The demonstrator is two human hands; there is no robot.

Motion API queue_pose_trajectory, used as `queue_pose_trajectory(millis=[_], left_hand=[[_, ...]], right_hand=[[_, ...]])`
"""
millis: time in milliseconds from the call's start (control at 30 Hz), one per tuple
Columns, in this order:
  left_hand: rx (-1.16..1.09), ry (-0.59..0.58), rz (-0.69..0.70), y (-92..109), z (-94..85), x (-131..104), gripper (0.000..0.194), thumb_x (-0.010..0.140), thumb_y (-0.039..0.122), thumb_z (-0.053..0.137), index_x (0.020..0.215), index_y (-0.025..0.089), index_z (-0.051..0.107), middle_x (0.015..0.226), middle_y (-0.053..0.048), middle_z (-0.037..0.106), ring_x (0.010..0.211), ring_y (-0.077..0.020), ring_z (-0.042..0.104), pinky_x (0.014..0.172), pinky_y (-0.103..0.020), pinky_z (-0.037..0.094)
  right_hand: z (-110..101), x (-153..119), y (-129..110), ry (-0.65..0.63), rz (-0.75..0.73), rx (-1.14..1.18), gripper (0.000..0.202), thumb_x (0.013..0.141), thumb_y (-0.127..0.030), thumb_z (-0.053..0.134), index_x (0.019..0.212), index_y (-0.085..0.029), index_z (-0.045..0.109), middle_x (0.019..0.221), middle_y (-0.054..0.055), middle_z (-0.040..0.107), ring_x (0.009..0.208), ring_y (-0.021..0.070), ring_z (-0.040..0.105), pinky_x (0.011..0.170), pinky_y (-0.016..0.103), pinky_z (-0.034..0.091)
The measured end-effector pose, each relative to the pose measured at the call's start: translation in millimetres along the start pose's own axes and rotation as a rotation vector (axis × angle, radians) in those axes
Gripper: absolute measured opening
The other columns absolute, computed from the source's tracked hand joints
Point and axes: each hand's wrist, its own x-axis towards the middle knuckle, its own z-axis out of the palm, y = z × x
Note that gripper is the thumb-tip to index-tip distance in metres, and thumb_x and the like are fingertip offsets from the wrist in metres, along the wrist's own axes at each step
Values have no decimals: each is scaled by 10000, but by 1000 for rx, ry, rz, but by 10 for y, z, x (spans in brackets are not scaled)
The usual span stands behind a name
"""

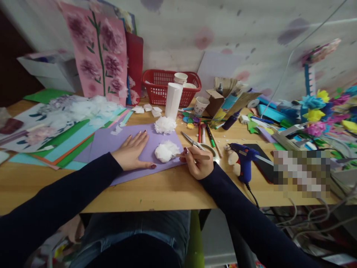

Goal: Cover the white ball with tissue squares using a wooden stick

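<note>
White paper puff (163, 152), the nearer one, lies on the purple sheet (103, 139). It looks light, soft and easily crushed, best pinched low at its sides. My left hand (132, 152) is spread flat; my right hand (198, 162) grips a slim tan tool (203, 157) beside the puff.

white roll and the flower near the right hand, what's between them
Another white paper flower lies between the roll and that flower in the head view.

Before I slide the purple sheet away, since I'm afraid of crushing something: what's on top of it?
On the purple sheet: white scraps, a frilly white puff, a rounder white puff and the left hand. Anything under that hand is hidden.
</note>
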Motion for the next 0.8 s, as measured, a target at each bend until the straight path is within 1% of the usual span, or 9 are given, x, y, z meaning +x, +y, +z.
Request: queue_pose_trajectory(millis=[100,300,400,500,567,633,733,800], left_hand=[[-13,1,11,-4,6,5,1189,688,792,453,1508,1,113,1587,-210,27,1469,-374,27,1171,-498,55],[-7,-14,10,-5,10,20,1188,685,791,470,1510,12,118,1588,-211,26,1469,-375,23,1171,-482,44],[6,-28,10,1,-7,27,1197,684,796,460,1507,-2,114,1588,-213,17,1471,-367,17,1171,-484,50],[31,-41,8,10,-29,27,1198,685,800,444,1507,-4,107,1586,-216,16,1474,-355,20,1169,-480,62],[44,-41,13,16,-41,22,1189,690,799,433,1508,0,105,1582,-226,18,1473,-358,26,1164,-493,80],[55,-42,14,23,-51,13,1178,700,796,425,1509,3,99,1578,-230,16,1473,-358,28,1162,-498,90],[59,-44,4,33,-60,-2,1165,714,784,431,1510,5,93,1580,-225,14,1474,-346,22,1171,-471,84],[52,-35,5,37,-61,-7,1159,717,775,446,1510,5,100,1580,-223,23,1472,-350,24,1172,-475,92]], right_hand=[[7,-5,-6,-12,0,-3,197,927,-169,447,792,-182,589,630,27,684,517,121,649,493,209,494],[9,17,-24,-33,-30,-43,213,933,-174,430,766,-189,562,620,27,658,501,117,608,500,215,467],[12,15,-18,-66,-86,-81,195,915,-174,430,764,-192,553,601,31,638,488,127,574,494,235,435],[22,8,-4,-115,-155,-106,183,876,-211,470,703,-207,530,544,16,586,459,131,522,472,250,387],[27,-1,6,-125,-172,-107,199,871,-233,478,676,-214,514,538,13,575,461,132,517,475,252,385],[26,-15,11,-99,-152,-97,201,887,-230,465,695,-211,521,557,20,599,471,136,538,483,251,404],[11,-44,5,-11,-70,-60,212,936,-214,420,770,-195,550,606,32,653,500,135,593,502,237,452],[-3,-59,-6,38,-18,-26,245,961,-223,400,783,-188,564,610,30,667,508,126,614,510,224,477]])
